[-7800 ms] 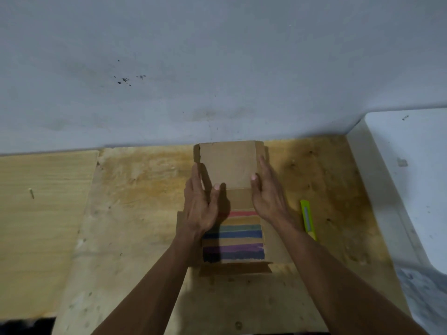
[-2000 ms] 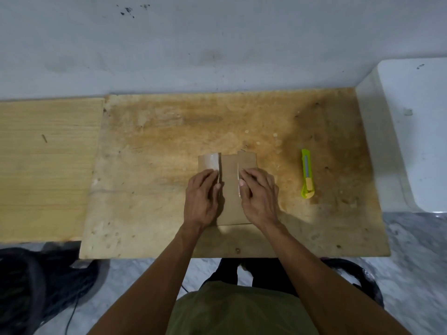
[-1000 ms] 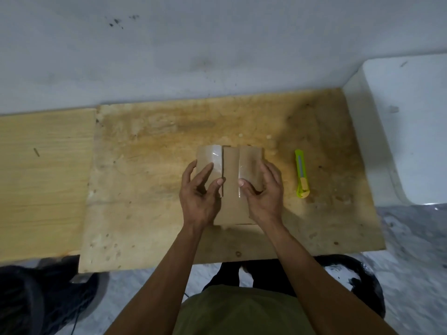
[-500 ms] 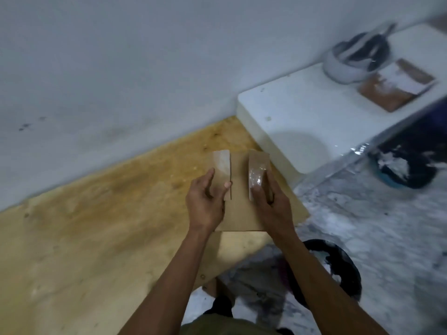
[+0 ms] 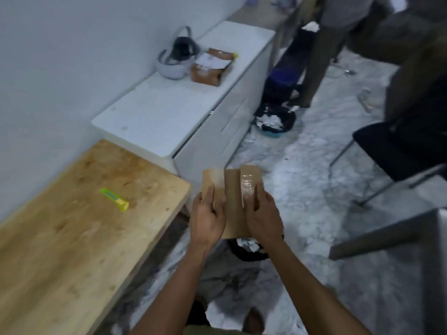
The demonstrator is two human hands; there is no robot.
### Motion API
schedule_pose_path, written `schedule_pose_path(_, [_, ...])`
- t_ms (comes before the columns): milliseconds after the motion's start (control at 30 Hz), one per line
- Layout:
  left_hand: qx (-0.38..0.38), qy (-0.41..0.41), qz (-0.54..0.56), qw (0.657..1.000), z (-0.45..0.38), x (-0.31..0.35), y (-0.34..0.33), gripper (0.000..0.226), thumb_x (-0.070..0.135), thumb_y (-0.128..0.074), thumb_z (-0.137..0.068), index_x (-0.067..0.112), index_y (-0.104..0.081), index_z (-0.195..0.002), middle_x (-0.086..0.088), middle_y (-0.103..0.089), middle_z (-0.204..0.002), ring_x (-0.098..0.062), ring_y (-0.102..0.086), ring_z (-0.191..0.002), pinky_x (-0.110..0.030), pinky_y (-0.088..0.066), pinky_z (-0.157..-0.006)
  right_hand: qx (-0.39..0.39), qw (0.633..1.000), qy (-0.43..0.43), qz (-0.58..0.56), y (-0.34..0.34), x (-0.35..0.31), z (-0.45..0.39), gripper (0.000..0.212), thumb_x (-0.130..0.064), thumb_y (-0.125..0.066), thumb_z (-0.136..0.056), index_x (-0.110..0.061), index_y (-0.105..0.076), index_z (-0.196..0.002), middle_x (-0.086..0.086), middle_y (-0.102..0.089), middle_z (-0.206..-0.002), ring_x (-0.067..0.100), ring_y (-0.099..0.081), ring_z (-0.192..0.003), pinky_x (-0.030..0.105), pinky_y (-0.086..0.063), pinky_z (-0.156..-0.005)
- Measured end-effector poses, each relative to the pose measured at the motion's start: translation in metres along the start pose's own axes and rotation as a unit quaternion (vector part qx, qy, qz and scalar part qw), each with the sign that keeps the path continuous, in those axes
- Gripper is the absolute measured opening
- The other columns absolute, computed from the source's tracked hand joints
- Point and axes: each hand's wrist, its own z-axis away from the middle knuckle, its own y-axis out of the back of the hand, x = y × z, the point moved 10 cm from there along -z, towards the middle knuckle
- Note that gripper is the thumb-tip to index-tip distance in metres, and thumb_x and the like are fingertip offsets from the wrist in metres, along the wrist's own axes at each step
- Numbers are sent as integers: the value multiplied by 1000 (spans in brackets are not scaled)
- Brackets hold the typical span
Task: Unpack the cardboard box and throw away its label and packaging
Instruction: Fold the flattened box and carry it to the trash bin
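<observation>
A pale wall (image 5: 72, 56) is seen along the left, with a marbled grey-white floor (image 5: 314, 213) spreading to the right. A wooden worktop (image 5: 72, 226) is set against the wall, and a yellow-green utility knife (image 5: 115, 199) is left lying near its right end, well apart from both hands. Past the worktop's far end a white cabinet (image 5: 174, 110) is placed; a white headset (image 5: 176, 59) and a brown parcel (image 5: 211, 67) bearing a white label are seen touching each other near its far end. The flattened cardboard box (image 5: 232, 201) is held in the air beyond the worktop's right edge, over the floor, its taped flaps folded upward. Its left flap is gripped by the left hand (image 5: 208, 218) and its right flap by the right hand (image 5: 263, 218), fingers curled around the card. Directly beneath the box a black bin (image 5: 249, 249) holding white paper scraps is partly hidden by the wrists. Farther off, beside the cabinet's front, a second dark container (image 5: 274, 120) filled with white scraps is seen, with a standing person's legs (image 5: 319, 59) just behind it. A black chair (image 5: 396, 146) is placed at the right.
</observation>
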Motion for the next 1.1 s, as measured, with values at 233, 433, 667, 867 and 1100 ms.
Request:
schedule_pose_path(233, [-54,-18,-36,998,17,23,-82,64,55,-34,-101,10,-57,-140,-18,-53,-137,-36,-59,-118,-44,-52,-97,4,998,-70,0,36,82,9,61,-54,-29,-99,-34,-12,-154,-7,-14,-162,24,-38,-138,43,-39,-102])
schedule_pose_path(433, [-100,-9,-55,993,-7,11,-115,47,40,-50,-103,12,-60,-139,-17,-47,-152,-34,-57,-125,-32,-45,-98,12,990,-139,-1,16,122,-11,63,-60,-28,-96,-34,-19,-153,-2,-20,-161,25,-34,-141,43,-37,-106])
schedule_pose_path(667, [-192,84,-63,976,-45,-67,-188,42,40,-51,-101,19,-62,-136,-17,-54,-146,-37,-57,-125,-46,-47,-103,-4,974,-224,7,-37,183,-47,58,-58,-30,-97,-31,-31,-149,1,-38,-154,27,-42,-135,42,-39,-104])
schedule_pose_path(867, [-219,150,-59,962,-71,-121,-252,34,30,-57,-100,12,-68,-126,-10,-69,-121,-27,-63,-114,-21,-37,-88,-31,953,-301,-15,-88,258,-80,54,-54,-37,-97,-23,-46,-141,8,-62,-123,25,-58,-105,39,-47,-92])
schedule_pose_path(1100, [-223,173,-67,957,-108,-183,-348,33,32,-58,-98,10,-72,-118,-12,-66,-113,-28,-64,-105,-21,-35,-79,-38,961,-273,12,-137,342,-149,40,-38,-39,-102,-14,-59,-127,8,-63,-118,28,-58,-110,30,-40,-84])
